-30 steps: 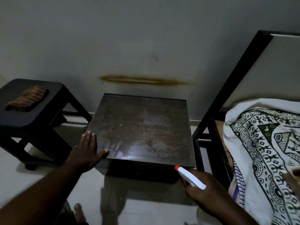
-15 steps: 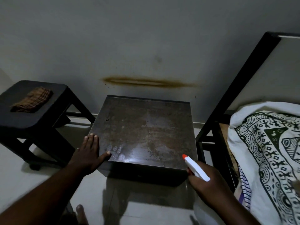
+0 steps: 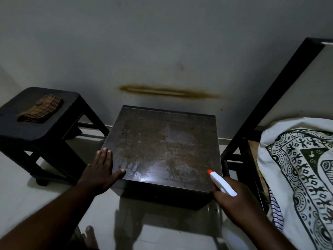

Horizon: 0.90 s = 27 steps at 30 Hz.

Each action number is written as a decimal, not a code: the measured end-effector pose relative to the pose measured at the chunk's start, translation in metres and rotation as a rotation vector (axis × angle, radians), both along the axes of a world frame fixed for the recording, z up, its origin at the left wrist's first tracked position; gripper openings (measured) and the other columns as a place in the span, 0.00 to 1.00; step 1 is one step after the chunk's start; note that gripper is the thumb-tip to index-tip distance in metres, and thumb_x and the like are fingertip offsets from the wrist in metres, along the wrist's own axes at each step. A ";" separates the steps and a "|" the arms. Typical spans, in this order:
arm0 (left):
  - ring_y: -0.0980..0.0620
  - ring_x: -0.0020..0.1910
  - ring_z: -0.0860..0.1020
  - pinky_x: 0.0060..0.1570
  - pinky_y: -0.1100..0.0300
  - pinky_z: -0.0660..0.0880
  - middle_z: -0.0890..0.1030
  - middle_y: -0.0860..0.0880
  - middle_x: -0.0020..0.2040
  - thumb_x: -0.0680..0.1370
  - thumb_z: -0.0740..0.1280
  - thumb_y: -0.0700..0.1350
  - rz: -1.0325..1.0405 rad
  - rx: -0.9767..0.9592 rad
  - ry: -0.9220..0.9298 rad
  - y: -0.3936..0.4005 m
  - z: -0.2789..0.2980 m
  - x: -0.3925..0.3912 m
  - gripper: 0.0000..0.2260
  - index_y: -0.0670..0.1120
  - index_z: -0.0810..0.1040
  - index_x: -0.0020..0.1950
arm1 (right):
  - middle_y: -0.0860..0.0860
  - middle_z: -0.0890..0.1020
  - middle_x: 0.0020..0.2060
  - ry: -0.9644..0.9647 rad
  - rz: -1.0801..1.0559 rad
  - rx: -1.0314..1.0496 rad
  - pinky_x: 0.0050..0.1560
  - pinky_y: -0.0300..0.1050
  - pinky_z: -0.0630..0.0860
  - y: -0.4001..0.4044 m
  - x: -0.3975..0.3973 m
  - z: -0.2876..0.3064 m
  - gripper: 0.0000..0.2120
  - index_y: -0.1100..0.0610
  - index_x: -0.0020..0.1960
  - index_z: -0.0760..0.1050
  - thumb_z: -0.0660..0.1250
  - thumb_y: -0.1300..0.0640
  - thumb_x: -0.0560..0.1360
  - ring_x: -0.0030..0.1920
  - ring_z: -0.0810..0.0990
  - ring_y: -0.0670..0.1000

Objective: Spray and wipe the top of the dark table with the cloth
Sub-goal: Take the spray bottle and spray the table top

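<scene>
The dark table [image 3: 162, 141] stands against the wall, its square top stained and rusty, with a patch of droplets near the front left corner. My left hand [image 3: 100, 173] lies flat on that front left corner, fingers together, thumb spread onto the top. My right hand [image 3: 232, 201] grips a white spray bottle [image 3: 222, 184] with an orange nozzle tip, held at the table's front right corner and pointing over the top. A folded brown checked cloth [image 3: 40, 110] lies on the black stool to the left.
A black stool [image 3: 45, 130] stands left of the table. At right, a black bed frame [image 3: 252, 123] with a white patterned sheet [image 3: 295, 168]. A brown streak [image 3: 167, 92] marks the wall. My bare toes [image 3: 90, 231] show on the pale tiled floor.
The view has shifted slightly. My right hand has raised the spray bottle a little toward the table's front right corner. My left hand stays on the front left corner.
</scene>
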<state>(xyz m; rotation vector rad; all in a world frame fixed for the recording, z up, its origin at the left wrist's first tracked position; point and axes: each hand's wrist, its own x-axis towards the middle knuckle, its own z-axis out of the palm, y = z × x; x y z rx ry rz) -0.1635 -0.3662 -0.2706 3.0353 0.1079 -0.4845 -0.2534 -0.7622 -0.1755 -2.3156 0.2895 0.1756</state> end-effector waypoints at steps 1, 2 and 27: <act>0.48 0.78 0.37 0.73 0.46 0.56 0.38 0.46 0.80 0.73 0.45 0.73 0.001 0.003 0.004 0.000 -0.001 0.000 0.45 0.45 0.40 0.79 | 0.47 0.80 0.32 -0.005 -0.011 0.003 0.38 0.54 0.77 -0.001 0.000 -0.001 0.11 0.48 0.41 0.76 0.63 0.45 0.62 0.32 0.79 0.51; 0.49 0.78 0.37 0.73 0.46 0.56 0.37 0.46 0.80 0.72 0.45 0.74 0.003 0.003 0.009 0.001 -0.002 0.001 0.46 0.45 0.40 0.79 | 0.46 0.80 0.32 -0.008 -0.022 0.012 0.38 0.54 0.78 -0.002 0.000 -0.001 0.11 0.47 0.41 0.76 0.63 0.44 0.61 0.32 0.79 0.51; 0.49 0.78 0.37 0.73 0.45 0.55 0.37 0.47 0.80 0.72 0.45 0.74 0.017 -0.013 -0.013 0.001 -0.005 0.001 0.46 0.45 0.40 0.79 | 0.49 0.81 0.33 -0.012 0.006 0.069 0.37 0.54 0.77 -0.005 0.007 -0.006 0.12 0.48 0.41 0.77 0.64 0.45 0.61 0.30 0.78 0.47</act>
